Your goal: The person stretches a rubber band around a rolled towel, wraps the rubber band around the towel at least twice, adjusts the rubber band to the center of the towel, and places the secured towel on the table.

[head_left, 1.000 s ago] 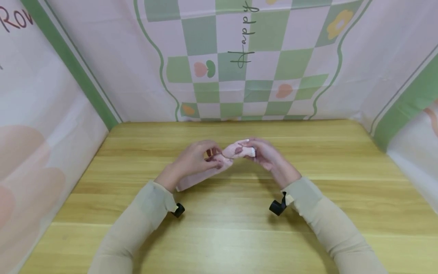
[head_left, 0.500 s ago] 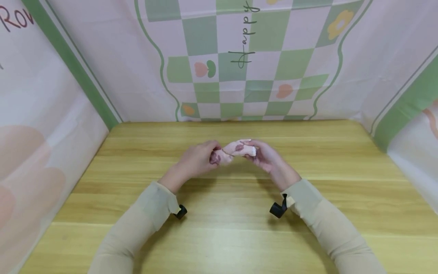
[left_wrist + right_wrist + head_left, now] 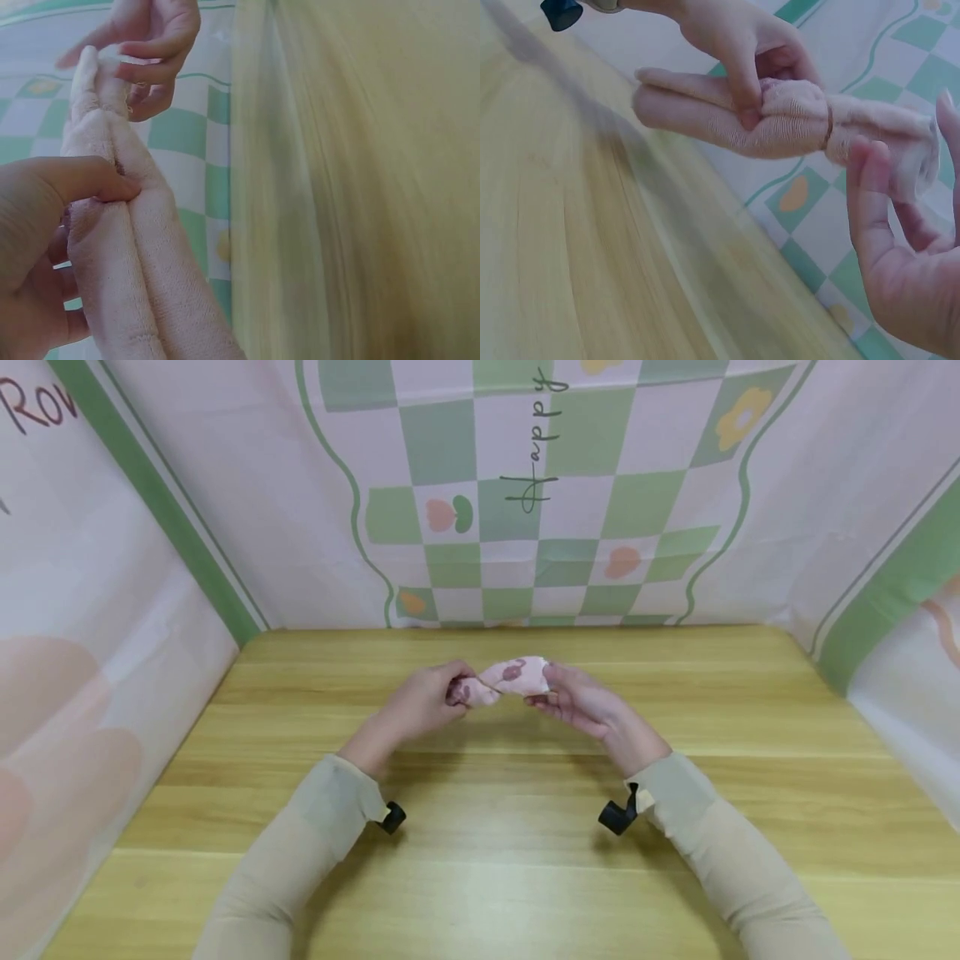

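A pink towel (image 3: 525,674) with darker printed patches is rolled into two side-by-side rolls and held above the table. Round it runs a thin brown band (image 3: 829,124), which draws it in at a waist. My left hand (image 3: 420,700) grips the longer part, thumb pressed on the near side, as the left wrist view shows. At the short, flared end my right hand (image 3: 592,702) has its fingers spread. In the right wrist view two fingertips (image 3: 870,154) lie in front of that end and the thumb stands off it; whether they touch the cloth I cannot tell.
The wooden table (image 3: 495,877) lies beneath both hands. A printed checkered cloth (image 3: 577,510) hangs behind it, with more cloth on both sides. Black wrist cameras (image 3: 618,817) stick out from the sleeves.
The left hand has closed round the towel and shifted slightly left and up. The right hand has loosened from the short end, which now shows wider and has turned upward a little.
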{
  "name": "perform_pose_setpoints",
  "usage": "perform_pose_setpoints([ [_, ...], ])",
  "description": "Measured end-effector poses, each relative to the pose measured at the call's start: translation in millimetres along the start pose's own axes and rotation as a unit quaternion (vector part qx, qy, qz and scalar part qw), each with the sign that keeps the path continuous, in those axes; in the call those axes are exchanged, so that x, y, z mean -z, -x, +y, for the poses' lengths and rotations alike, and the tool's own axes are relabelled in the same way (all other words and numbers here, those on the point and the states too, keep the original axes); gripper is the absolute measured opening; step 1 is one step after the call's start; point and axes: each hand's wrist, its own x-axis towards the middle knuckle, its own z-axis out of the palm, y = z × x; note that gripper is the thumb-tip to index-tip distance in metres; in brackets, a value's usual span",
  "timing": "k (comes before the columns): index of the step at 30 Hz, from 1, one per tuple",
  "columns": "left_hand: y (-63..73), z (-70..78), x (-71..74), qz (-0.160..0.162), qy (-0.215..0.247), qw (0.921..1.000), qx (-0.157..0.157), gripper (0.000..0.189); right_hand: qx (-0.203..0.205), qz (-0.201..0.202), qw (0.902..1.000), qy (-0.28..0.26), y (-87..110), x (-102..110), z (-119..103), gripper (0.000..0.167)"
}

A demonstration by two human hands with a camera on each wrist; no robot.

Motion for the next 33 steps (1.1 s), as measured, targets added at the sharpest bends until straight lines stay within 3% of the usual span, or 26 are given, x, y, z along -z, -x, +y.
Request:
perform_pose_setpoints([
  [5,-0.1,-2.9,2.0,-0.015,0.035,0.9992,0.012,0.028,-0.004,-0.037,0.9984,0.042,-0.9,4,5,0.071],
  [11,-0.4,-3.2,6.6,-0.054,0.11,0.9921,0.027,0.031,0.002,-0.028,0.9974,0.067,-7.4,3,18,0.067],
  [15,-1.6,-3.0,8.3,-0.071,0.119,0.9903,0.01,0.033,0.015,-0.003,0.9991,0.041,-8.9,-5,22,0.071],
  [21,-1.9,-4.2,8.4,-0.096,0.119,0.9883,-0.003,0.035,0.034,-0.014,0.9989,0.029,-12.7,-17,22,0.082],
  [23,-2.3,-4.3,7.9,-0.103,0.119,0.9874,0.0,0.036,0.038,0.003,0.9988,0.031,-12.8,-21,22,0.077],
  [29,-2.6,-3.4,8.3,-0.122,0.124,0.9847,0.008,0.04,0.028,0.089,0.9947,0.043,-12.9,-30,21,0.016],
  [33,-3.0,-5.0,9.3,-0.126,0.127,0.9838,0.012,0.042,0.018,0.118,0.9928,0.016,-12.8,-31,21,0.016],
])
